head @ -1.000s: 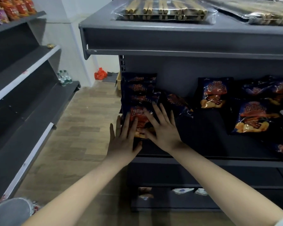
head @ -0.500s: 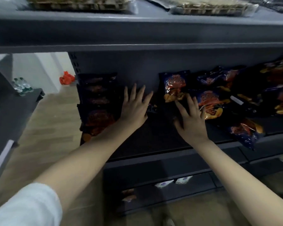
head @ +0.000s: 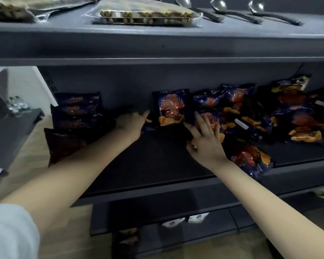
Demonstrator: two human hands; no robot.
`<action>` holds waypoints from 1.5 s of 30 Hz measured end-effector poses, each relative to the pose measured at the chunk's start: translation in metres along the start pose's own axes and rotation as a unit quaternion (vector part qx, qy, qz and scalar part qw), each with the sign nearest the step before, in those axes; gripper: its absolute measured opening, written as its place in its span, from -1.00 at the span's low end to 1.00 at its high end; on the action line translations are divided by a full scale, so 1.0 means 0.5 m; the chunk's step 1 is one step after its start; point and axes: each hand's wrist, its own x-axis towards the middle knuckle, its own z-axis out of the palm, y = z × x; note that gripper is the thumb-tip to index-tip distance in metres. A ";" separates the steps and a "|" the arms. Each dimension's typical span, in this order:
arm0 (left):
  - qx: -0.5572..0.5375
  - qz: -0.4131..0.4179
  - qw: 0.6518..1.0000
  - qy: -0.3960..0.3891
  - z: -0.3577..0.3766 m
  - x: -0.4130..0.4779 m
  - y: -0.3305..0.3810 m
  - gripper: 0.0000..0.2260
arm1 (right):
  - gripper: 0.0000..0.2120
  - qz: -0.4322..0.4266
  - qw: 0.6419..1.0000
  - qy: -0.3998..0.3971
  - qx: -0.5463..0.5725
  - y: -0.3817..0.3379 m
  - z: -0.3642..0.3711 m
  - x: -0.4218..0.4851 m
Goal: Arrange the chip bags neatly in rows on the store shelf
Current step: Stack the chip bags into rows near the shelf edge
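- The store shelf (head: pixel 157 171) is dark grey metal. Its middle deck runs left to right and ends in a raised front lip. A bare black stretch lies at centre front, between the two forearms.
- A loose heap (head: pixel 281 116) of chip bags fills the deck's right half. They are glossy blue-and-red foil pillows printed with orange chips, overlapping at mixed angles, some skewed.
- The left row (head: pixel 77 113) of chip bags sits at the deck's left end. The bags overlap like shingles from the back panel to the front edge, each showing a wide dark strip.
- The front bag (head: pixel 249 157) lies flat and tilted, with its lower end hanging over the front lip.
- The upright bag (head: pixel 171 107) stands against the back panel with its long axis vertical, printed face forward and top seam up. There is open deck on its left.
- The right hand (head: pixel 206 144) lies palm down, its fingers (head: pixel 201 122) straight and spread on a flat bag (head: pixel 216 118) just right of the upright bag, gripping nothing.
- The left hand (head: pixel 131 121) reaches toward the upright bag's lower left edge, its fingers (head: pixel 144 114) stretched out close together. It is too blurred to tell whether they pinch anything.
- On the top shelf (head: pixel 157 43) lie a clear-wrapped pack (head: pixel 148 15) of pale sticks and some metal ladles (head: pixel 221 7).
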 end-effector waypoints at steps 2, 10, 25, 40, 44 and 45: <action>-0.139 -0.007 0.990 -0.001 -0.053 -0.018 -0.011 -0.34 | -0.44 0.017 0.996 0.021 0.085 0.001 -0.017 0.016; -0.731 -0.113 0.653 -0.161 -0.162 -0.136 -0.020 -0.78 | -0.56 0.085 0.700 -0.201 0.680 -0.026 -0.079 0.067; -0.814 -0.272 0.514 -0.016 -0.016 -0.263 -0.033 -0.75 | -0.66 -0.037 0.833 0.024 0.551 -0.109 -0.027 0.039; -0.787 -0.196 0.570 -0.130 0.001 -0.344 -0.077 -0.46 | -0.60 -0.560 0.792 0.168 0.175 -0.166 0.074 0.003; -0.780 -0.216 0.586 -0.040 -0.004 -0.346 -0.097 -0.74 | -0.53 -0.486 0.833 0.146 0.222 -0.157 0.065 0.013; -0.775 -0.215 0.594 -0.011 -0.005 -0.349 -0.103 -0.72 | -0.51 -0.435 0.847 0.124 0.279 -0.157 0.062 0.011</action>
